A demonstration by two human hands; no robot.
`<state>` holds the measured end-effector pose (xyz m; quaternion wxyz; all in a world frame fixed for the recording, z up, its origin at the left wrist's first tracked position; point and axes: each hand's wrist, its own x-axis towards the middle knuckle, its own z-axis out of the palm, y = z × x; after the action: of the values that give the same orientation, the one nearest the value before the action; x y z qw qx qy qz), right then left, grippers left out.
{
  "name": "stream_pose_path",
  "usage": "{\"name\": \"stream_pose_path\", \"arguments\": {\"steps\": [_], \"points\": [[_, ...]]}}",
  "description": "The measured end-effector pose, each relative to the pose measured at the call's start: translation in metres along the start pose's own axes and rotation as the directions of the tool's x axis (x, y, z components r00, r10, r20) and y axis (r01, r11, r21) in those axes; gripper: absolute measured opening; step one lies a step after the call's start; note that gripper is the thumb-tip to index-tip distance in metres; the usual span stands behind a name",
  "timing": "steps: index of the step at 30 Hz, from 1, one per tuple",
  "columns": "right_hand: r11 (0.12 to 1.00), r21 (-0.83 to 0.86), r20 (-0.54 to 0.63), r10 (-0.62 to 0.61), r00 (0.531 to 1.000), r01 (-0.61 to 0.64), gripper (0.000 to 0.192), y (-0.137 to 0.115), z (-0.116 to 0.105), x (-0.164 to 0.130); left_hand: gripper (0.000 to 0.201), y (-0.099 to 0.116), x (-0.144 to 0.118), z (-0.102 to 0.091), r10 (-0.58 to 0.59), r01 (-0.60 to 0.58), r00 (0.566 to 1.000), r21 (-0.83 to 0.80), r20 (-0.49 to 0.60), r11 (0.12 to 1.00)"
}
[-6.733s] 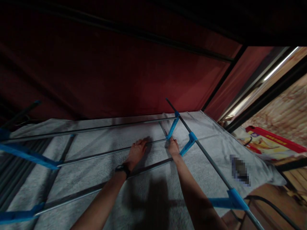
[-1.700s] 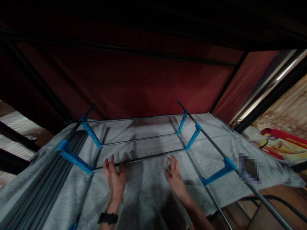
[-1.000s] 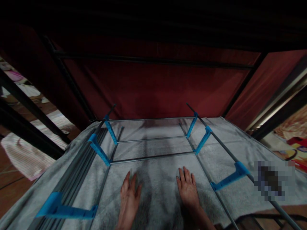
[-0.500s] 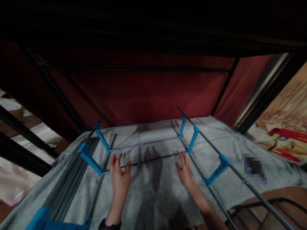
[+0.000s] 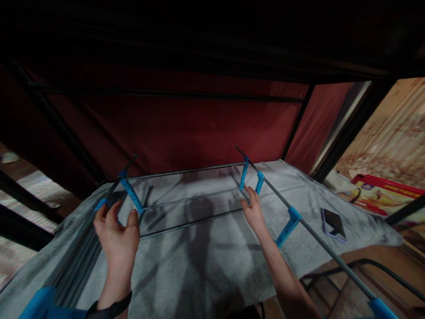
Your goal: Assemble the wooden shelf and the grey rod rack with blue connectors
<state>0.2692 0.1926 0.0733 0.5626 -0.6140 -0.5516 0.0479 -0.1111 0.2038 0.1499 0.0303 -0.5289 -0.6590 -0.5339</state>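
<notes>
Grey blanket [image 5: 206, 261] covers bed; rod frame [image 5: 195, 197] and phone [image 5: 333, 223] on it.

Two hands show: the left hand [image 5: 117, 235] and the right hand [image 5: 254, 212]. Three thin metal rails [image 5: 191, 198] cross the rack. Seven blue plastic brackets [image 5: 285, 226] are visible along its sides. One phone [image 5: 333, 223] lies on one grey blanket [image 5: 206, 266].
</notes>
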Motion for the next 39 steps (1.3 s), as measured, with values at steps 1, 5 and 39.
{"name": "stream_pose_path", "arguments": {"steps": [1,5,39], "points": [[1.0,0.004,0.012,-0.003,1.0,0.003,0.051,0.001,0.003,0.0,0.049,-0.002,-0.004,0.003,-0.019,0.019,0.999,-0.009,0.029,1.0],[1.0,-0.018,0.096,-0.001,0.995,0.002,0.047,0.015,0.024,-0.031,0.042,-0.017,-0.044,0.032,-0.01,0.022,0.98,-0.055,0.197,0.998],[0.9,-0.385,0.454,-0.006,0.891,0.203,0.047,0.048,0.022,-0.181,0.048,-0.097,-0.169,0.061,0.175,-0.475,0.79,0.405,0.588,0.782]]}}
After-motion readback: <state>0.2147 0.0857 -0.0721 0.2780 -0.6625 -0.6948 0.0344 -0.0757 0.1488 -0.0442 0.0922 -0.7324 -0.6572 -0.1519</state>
